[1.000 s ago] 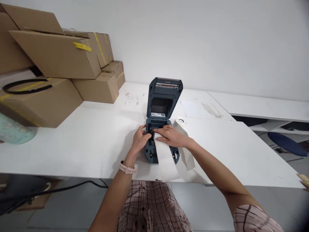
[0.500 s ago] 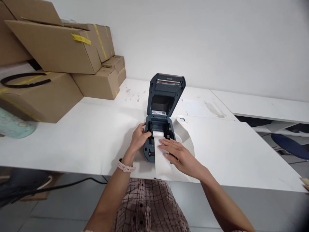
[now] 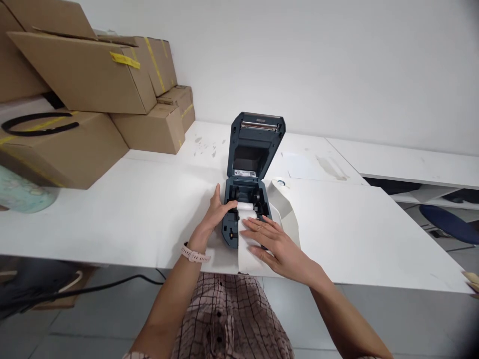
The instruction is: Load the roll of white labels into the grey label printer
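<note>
A dark blue-grey label printer (image 3: 229, 234) stands on the white table with its lid (image 3: 258, 117) raised. Inside lies a white paper roll (image 3: 245, 206), and its strip (image 3: 249, 254) runs forward out of the printer toward the table's front edge. My left hand (image 3: 215, 212) is at the printer's left side, thumb stretched inward to the roll's left end and index finger pointing up along the wall. Spread fingers of my right hand (image 3: 275, 243) lie flat over the paper strip. The right front of the printer is partly covered by that hand.
Cardboard boxes (image 3: 90, 80) are stacked at the left, a black curved strap (image 3: 41, 130) on one of them. A pale green patterned object (image 3: 26, 194) stands below. Looped white paper band (image 3: 288, 209) lies right of the printer. A blue seat (image 3: 449, 224) is far right.
My left thumb and index finger have spread wider apart at the roll's left end. More of the roll shows inside the printer. My right hand has slid slightly down and left along the strip.
</note>
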{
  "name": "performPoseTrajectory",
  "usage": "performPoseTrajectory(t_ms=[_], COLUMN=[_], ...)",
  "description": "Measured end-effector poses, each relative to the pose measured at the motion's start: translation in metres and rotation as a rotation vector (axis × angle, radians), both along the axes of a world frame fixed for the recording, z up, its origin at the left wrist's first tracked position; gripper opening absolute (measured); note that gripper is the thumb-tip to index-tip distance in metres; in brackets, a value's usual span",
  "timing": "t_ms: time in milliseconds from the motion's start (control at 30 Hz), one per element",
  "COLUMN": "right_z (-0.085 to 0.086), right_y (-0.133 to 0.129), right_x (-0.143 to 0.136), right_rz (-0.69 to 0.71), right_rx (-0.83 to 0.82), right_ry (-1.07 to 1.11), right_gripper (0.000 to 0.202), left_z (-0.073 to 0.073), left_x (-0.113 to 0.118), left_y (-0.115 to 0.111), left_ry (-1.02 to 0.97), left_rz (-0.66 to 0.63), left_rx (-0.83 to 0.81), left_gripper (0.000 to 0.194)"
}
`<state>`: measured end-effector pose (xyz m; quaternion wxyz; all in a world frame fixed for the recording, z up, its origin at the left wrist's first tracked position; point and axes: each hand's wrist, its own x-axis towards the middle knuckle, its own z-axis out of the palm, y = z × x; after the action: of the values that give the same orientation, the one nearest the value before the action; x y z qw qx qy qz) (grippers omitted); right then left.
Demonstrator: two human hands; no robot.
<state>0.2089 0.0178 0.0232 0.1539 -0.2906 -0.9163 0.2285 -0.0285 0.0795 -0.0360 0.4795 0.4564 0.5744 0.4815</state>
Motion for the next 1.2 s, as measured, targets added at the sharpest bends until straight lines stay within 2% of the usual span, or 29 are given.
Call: performPoseTrajectory(t_ms=[67,133,200,267,367,433,467,500,567,667,733,800,833,900,1000,1100,1200], right_z=[0.015,0.038,0.064,0.087,0.105,0.107,0.104,0.100,0.087,0.060,0.038,0.013,0.001,-0.021,-0.041,-0.046,-0.046], right_y=[0.006,0.027,0.067,0.122,0.204,0.234,0.238,0.234,0.205,0.131,0.081,0.044,0.032,0.018,0.015,0.016,0.016], right_x=[0.004,0.010,0.013,0.011,-0.001,-0.011,-0.016,-0.020,-0.023,-0.022,-0.020,-0.020,-0.020,-0.020,-0.019,-0.020,-0.021], right_rz=[0.075,0.042,-0.154,-0.370,-0.493,-0.450,-0.419,-0.394,-0.388,-0.483,-0.561,-0.632,-0.660,-0.711,-0.743,-0.705,-0.661], right_rx=[-0.019,0.033,0.164,0.241,0.095,-0.054,-0.104,-0.133,-0.149,-0.155,-0.133,-0.137,-0.157,-0.251,-0.552,-0.834,-0.885], right_ry=[0.065,0.218,0.427,0.608,0.729,0.707,0.708,0.725,0.808,0.941,0.935,0.909,0.903,0.922,0.971,1.019,1.055], right_gripper=[0.040,0.041,0.048,0.061,0.073,0.084,0.088,0.089,0.085,0.075,0.054,0.034,0.034,0.056,0.087,0.094,0.090], left_z=[0.002,0.004,0.004,0.003,-0.001,-0.005,-0.006,-0.008,-0.009,-0.004,0.003,0.012,0.016,0.022,0.026,0.026,0.028], left_x=[0.000,-0.001,-0.001,-0.002,-0.003,-0.003,-0.003,-0.003,-0.003,-0.003,-0.002,0.001,0.003,0.010,0.021,0.026,0.023], left_y=[-0.002,-0.003,-0.004,-0.004,-0.002,0.001,0.003,0.005,0.008,0.010,0.004,-0.008,-0.017,-0.037,-0.063,-0.074,-0.071], left_ry=[-0.027,-0.065,-0.092,-0.100,-0.120,-0.149,-0.165,-0.179,-0.206,-0.245,-0.243,-0.206,-0.183,-0.150,-0.214,-0.303,-0.314], left_rz=[0.007,0.012,0.016,0.027,0.055,0.064,0.068,0.074,0.101,0.184,0.259,0.279,0.252,0.159,0.049,-0.020,-0.065], left_rx=[-0.067,-0.087,-0.088,-0.076,-0.039,-0.022,-0.016,-0.009,0.009,0.057,0.143,0.237,0.260,0.209,0.038,-0.012,0.022], left_gripper=[0.102,0.097,0.094,0.091,0.082,0.077,0.075,0.073,0.069,0.067,0.065,0.062,0.062,0.073,0.101,0.104,0.097])
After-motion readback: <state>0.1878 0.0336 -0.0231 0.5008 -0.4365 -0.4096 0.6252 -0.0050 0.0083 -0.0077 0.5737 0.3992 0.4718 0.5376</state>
